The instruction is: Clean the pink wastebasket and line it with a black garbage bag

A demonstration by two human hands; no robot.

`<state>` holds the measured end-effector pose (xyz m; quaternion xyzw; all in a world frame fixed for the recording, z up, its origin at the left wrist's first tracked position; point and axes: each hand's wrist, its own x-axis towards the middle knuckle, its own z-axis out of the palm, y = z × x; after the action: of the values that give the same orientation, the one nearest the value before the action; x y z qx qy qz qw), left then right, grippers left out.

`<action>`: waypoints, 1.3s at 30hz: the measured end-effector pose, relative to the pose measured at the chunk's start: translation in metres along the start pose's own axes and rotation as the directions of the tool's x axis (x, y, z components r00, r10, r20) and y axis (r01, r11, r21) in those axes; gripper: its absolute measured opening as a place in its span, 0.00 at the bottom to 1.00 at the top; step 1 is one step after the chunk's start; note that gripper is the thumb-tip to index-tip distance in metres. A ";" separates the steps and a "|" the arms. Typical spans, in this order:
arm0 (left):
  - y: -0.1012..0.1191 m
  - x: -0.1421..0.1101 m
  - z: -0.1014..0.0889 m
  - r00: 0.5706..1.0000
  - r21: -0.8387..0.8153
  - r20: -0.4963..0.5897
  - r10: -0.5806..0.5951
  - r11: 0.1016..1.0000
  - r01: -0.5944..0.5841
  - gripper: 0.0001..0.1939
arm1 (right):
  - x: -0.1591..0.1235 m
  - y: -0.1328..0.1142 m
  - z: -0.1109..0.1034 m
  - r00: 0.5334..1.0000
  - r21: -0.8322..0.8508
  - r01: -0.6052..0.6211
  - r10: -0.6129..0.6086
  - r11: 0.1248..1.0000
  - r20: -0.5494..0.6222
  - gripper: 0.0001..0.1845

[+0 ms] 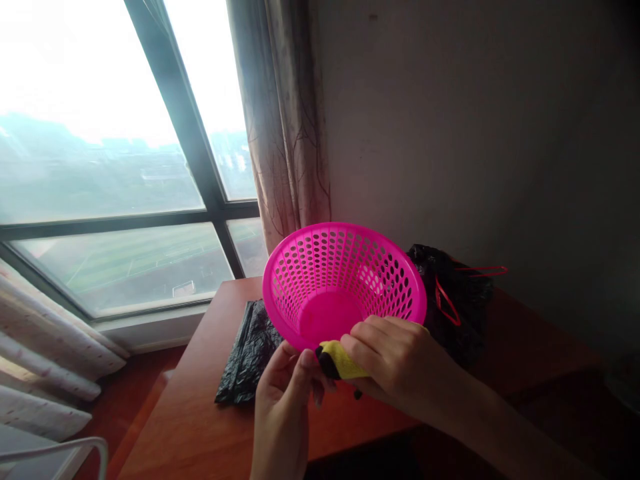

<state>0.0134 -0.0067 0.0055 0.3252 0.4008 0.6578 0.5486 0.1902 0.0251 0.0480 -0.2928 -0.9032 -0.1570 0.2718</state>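
A bright pink perforated plastic basket (345, 280) is held tilted above the wooden table (200, 413), its open side facing me. My left hand (285, 393) grips the basket's lower rim from below, fingers curled. My right hand (395, 363) is closed on a yellow cloth with a black edge (337, 360), pressing it against the basket's near rim.
A folded black plastic bag (247, 353) lies flat on the table behind the basket. A crumpled black bag with red ties (455, 300) sits at the right against the wall. A window and curtain fill the left; a white chair edge (60, 450) shows at bottom left.
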 end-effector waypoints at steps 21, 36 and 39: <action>0.007 0.003 -0.004 0.997 0.020 -0.028 0.065 0.998 -0.065 0.16 | 0.000 -0.002 0.002 0.998 -0.031 0.019 -0.021 0.999 -0.064 0.14; 0.054 0.066 -0.034 1.000 -0.178 -0.019 0.004 0.984 -0.008 0.15 | -0.014 0.016 -0.014 0.993 0.060 0.120 -0.119 0.991 -0.016 0.16; 0.050 0.066 -0.032 0.999 -0.142 -0.043 0.031 0.989 -0.037 0.16 | -0.013 0.014 -0.012 0.993 0.039 0.115 -0.114 0.993 -0.023 0.15</action>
<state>-0.0497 0.0485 0.0335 0.2784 0.3585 0.7005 0.5507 0.2128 0.0249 0.0521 -0.2333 -0.9186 -0.1573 0.2776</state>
